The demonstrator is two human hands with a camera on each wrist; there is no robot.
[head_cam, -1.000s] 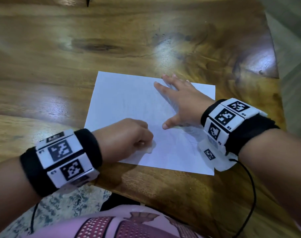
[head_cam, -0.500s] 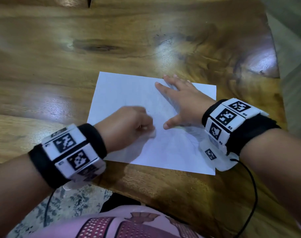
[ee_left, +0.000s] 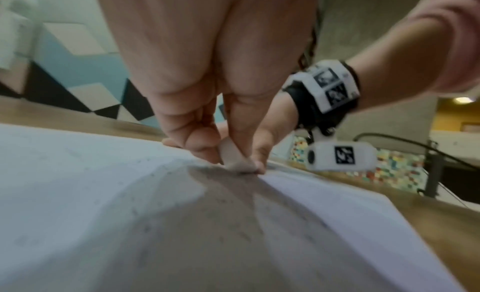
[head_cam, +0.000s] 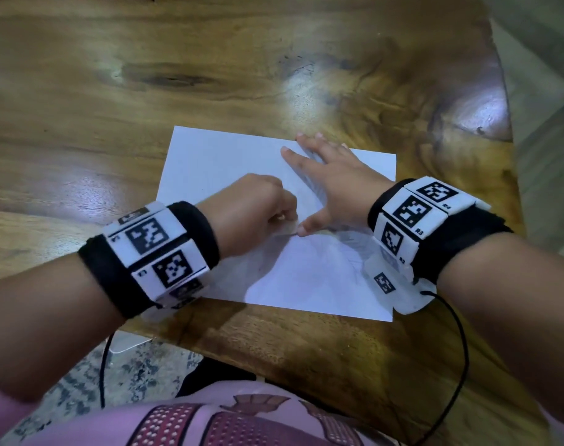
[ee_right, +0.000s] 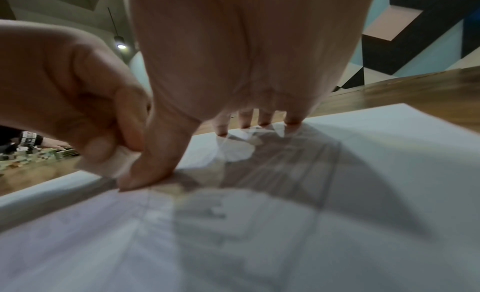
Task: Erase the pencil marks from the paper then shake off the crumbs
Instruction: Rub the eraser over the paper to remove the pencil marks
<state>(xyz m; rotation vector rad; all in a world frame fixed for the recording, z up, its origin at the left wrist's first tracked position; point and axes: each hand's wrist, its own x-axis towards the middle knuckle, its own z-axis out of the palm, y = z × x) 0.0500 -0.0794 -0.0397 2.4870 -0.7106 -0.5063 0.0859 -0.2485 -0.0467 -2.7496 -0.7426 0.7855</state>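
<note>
A white sheet of paper (head_cam: 216,162) with faint pencil lines lies on the wooden table (head_cam: 210,59). My left hand (head_cam: 258,207) pinches a small white eraser (ee_left: 235,158) between thumb and fingers and presses it onto the paper near the middle. In the right wrist view the eraser (ee_right: 116,162) sits right beside my right thumb. My right hand (head_cam: 332,181) lies flat with fingers spread, pressing the paper's far right part down. Small dark crumbs (ee_left: 145,206) speckle the sheet near the eraser.
The table's near edge (head_cam: 274,358) runs just below the paper, with a pink garment (head_cam: 242,423) and patterned floor beneath. The table's right edge (head_cam: 512,156) curves close to my right wrist. A black cable (head_cam: 460,349) hangs from the right wristband.
My left hand has slid the eraser up and to the right across the paper, ending against my right thumb. The right hand has stayed flat in place.
</note>
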